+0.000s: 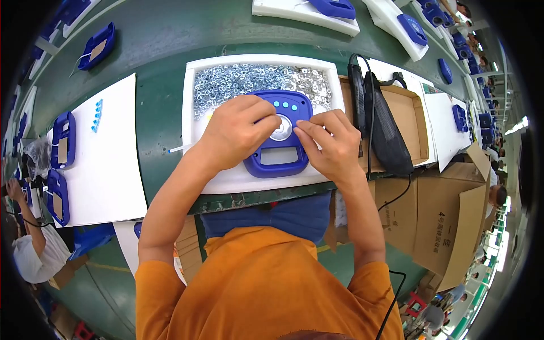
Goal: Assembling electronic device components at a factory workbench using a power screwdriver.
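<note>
A blue plastic housing (276,169) with a handle opening and a row of light-blue buttons lies in a white foam tray (190,130). At its middle is a round silver disc (282,130). My left hand (238,131) is closed, its fingertips pinched at the left edge of the disc. From the other side my right hand (333,141) reaches in, thumb and index fingertip pinched close to the disc's right edge. Whatever either pinch holds is too small or hidden. Behind the housing, the tray holds many small bluish metal rings (232,82) and duller silver ones (313,85).
Right of the tray, a black mesh-covered tool (388,130) with a cable rests over a cardboard box (416,122). On the left, a white board (110,170) carries blue housings (63,140) and small light-blue pieces (97,116). A co-worker's arm (25,212) shows at far left.
</note>
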A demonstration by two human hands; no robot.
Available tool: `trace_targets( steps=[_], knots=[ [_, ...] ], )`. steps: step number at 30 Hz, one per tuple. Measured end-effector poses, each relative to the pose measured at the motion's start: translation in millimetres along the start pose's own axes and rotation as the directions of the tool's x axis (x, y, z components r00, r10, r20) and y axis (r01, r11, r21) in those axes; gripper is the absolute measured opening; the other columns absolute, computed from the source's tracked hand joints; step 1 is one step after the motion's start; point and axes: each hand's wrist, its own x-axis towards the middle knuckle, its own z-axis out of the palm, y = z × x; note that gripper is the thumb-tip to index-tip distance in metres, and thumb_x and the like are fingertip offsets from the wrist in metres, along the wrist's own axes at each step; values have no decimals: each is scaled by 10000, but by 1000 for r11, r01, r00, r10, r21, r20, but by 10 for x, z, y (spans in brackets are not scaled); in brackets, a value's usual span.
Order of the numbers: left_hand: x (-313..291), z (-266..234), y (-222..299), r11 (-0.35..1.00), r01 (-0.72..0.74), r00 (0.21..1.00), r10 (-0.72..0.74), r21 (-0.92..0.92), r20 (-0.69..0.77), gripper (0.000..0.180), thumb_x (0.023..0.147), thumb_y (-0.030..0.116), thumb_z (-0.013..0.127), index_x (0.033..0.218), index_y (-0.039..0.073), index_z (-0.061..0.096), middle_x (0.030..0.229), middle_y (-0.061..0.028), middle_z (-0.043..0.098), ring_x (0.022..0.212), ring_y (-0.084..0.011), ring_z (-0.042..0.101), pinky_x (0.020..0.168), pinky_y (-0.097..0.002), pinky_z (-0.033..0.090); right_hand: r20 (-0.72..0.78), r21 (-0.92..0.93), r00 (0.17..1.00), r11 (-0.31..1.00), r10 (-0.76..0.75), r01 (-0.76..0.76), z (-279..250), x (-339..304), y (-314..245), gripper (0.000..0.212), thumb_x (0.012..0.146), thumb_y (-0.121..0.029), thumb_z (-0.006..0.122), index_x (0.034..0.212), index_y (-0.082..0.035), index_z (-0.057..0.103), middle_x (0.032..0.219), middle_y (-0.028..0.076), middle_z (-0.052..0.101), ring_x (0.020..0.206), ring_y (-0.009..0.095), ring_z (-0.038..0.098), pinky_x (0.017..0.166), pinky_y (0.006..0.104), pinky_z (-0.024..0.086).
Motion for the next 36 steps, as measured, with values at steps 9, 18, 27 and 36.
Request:
trace_targets(
  steps=[9,18,27,36],
  knots=[
    [22,1,49,972,-178,982,166,151,94,244,814,110,798,1055,72,778,1074,-75,747,1079,-311,754,920,-436,643,19,44,999,998,44,-45,-36,-149,-35,131,867,-105,927,965,-91,843,902,22,712,812,212,706,612,346,559],
    [1,-157,-18,990,107,989,-96,-91,113,204,775,18,774,969,54,824,1158,-95,769,1197,-347,747,1045,-501,624,52,183,993,977,101,-109,-1,-90,-201,212,856,-62,892,1053,-70,814,1056,67,788,1032,294,752,840,407,619],
    [51,-231,32,997,39,975,-24,-62,219,268,801,29,710,1019,79,858,1398,-124,745,1537,-404,581,1294,-595,459,171,4,984,999,47,-48,23,-98,-207,258,910,-104,851,1154,-58,778,1260,66,813,1329,344,713,1038,467,596],
    [-13,-133,-39,984,155,974,-138,-87,182,454,776,-16,644,1148,110,872,1514,-132,725,1614,-409,512,1379,-655,325,160,231,984,966,76,-113,-39,-170,-225,164,931,-144,868,1052,-72,784,1168,45,841,1321,328,731,1032,456,603]
  ],
)
